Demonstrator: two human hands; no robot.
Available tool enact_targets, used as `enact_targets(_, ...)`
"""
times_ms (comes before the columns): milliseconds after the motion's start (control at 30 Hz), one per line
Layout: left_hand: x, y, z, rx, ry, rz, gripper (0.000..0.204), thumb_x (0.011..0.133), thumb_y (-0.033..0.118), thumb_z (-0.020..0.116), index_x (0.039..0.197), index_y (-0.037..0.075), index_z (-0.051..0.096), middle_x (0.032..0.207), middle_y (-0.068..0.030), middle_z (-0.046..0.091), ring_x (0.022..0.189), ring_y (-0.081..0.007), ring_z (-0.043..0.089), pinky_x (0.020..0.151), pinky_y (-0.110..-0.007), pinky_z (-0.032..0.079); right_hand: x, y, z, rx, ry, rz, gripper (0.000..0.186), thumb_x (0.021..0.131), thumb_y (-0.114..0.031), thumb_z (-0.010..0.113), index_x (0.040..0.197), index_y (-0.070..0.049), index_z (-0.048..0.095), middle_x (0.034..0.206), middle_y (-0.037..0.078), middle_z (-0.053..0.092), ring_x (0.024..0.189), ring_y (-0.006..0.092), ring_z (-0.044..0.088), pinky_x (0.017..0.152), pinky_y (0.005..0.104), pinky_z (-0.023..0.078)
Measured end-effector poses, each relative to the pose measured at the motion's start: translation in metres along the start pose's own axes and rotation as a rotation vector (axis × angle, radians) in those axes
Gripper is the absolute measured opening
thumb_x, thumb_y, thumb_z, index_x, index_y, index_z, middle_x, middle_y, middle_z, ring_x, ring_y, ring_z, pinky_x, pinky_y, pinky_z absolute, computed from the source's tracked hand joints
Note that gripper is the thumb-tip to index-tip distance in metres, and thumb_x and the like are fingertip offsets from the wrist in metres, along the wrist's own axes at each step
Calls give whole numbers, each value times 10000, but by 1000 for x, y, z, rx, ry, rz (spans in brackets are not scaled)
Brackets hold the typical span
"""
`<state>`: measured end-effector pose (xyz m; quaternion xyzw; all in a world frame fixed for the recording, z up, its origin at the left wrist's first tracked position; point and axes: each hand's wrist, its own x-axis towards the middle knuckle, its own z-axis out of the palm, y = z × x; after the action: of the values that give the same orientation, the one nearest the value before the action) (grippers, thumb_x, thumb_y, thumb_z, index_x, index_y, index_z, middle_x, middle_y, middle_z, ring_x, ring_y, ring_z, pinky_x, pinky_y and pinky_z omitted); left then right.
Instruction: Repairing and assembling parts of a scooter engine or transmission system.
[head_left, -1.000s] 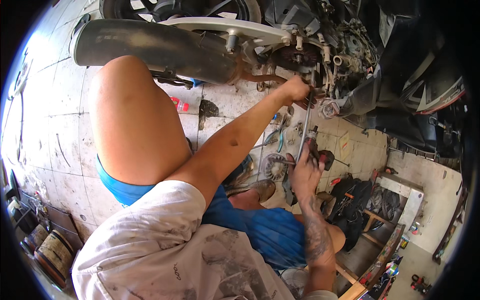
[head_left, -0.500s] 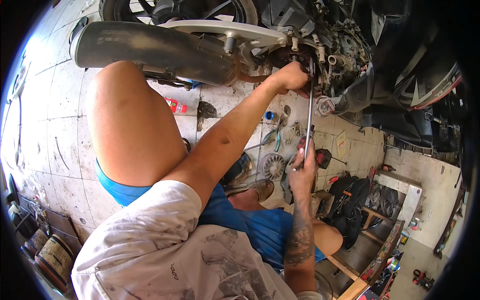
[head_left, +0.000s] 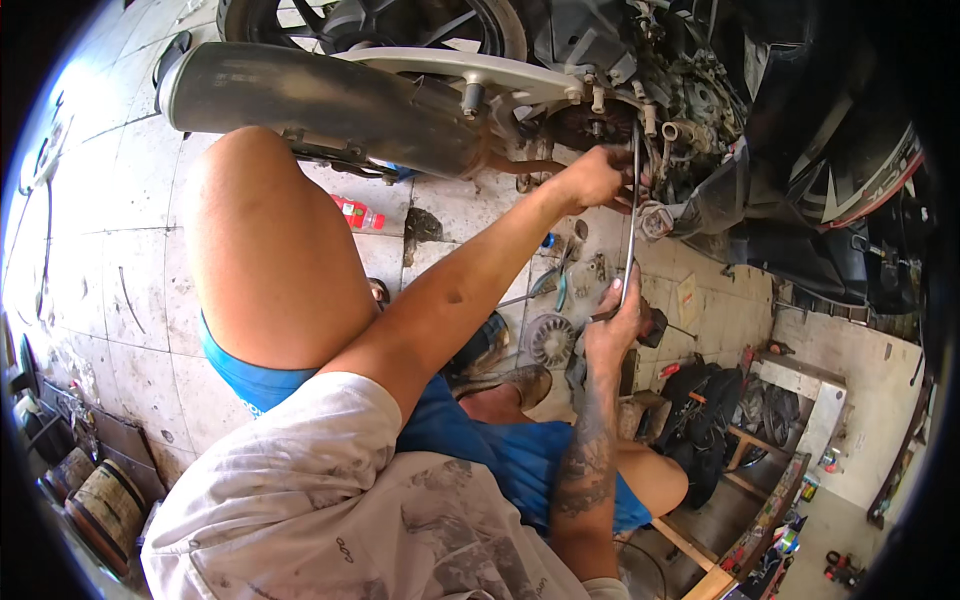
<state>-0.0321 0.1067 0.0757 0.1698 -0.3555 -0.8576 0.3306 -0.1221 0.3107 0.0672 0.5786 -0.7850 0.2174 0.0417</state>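
Observation:
My right hand (head_left: 614,318) is closed round the near end of a long, thin metal rod (head_left: 632,240). The rod runs up to the motorcycle's engine (head_left: 690,135), its far tip beside a round, dark housing opening (head_left: 590,125). Just below that opening, my left hand (head_left: 598,180) has its fingers curled at the rod's upper part; the fingertips are partly hidden behind it. A shaft end shows in the middle of the opening. Left of my left hand lies the large black exhaust muffler (head_left: 320,100).
On the tiled floor lie a finned round metal part (head_left: 549,341), teal-handled pliers (head_left: 562,290), a red power tool (head_left: 652,327) and a red-labelled bottle (head_left: 358,213). A black bag (head_left: 695,420) sits near a wooden frame (head_left: 770,500). Dark body panels (head_left: 800,240) overhang at the right.
My left hand has come down from the round opening, uncovering the shaft end there. My right hand still holds the rod, now slightly tilted. The whole view has shifted a little.

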Motion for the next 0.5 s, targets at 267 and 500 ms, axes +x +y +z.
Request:
enact_targets(267, -27, -30, -9, 259, -342, -296, 364, 945, 248, 576, 1095, -84, 570, 975, -130, 659, 943, -238, 648, 785, -365, 563, 21, -38, -11, 1701, -155, 939, 332, 969, -356, 512, 1123, -73, 591, 816, 9, 591, 737, 147, 589, 729, 405, 548)
enact_targets(500, -48, -41, 3, 27, -331, -376, 395, 941, 314, 586, 970, -78, 616, 904, -162, 694, 840, -232, 701, 728, -321, 573, -33, -80, -38, 601, -620, 197, 456, 981, -333, 493, 1314, -21, 492, 810, 39, 565, 694, 134, 541, 665, 271, 478)
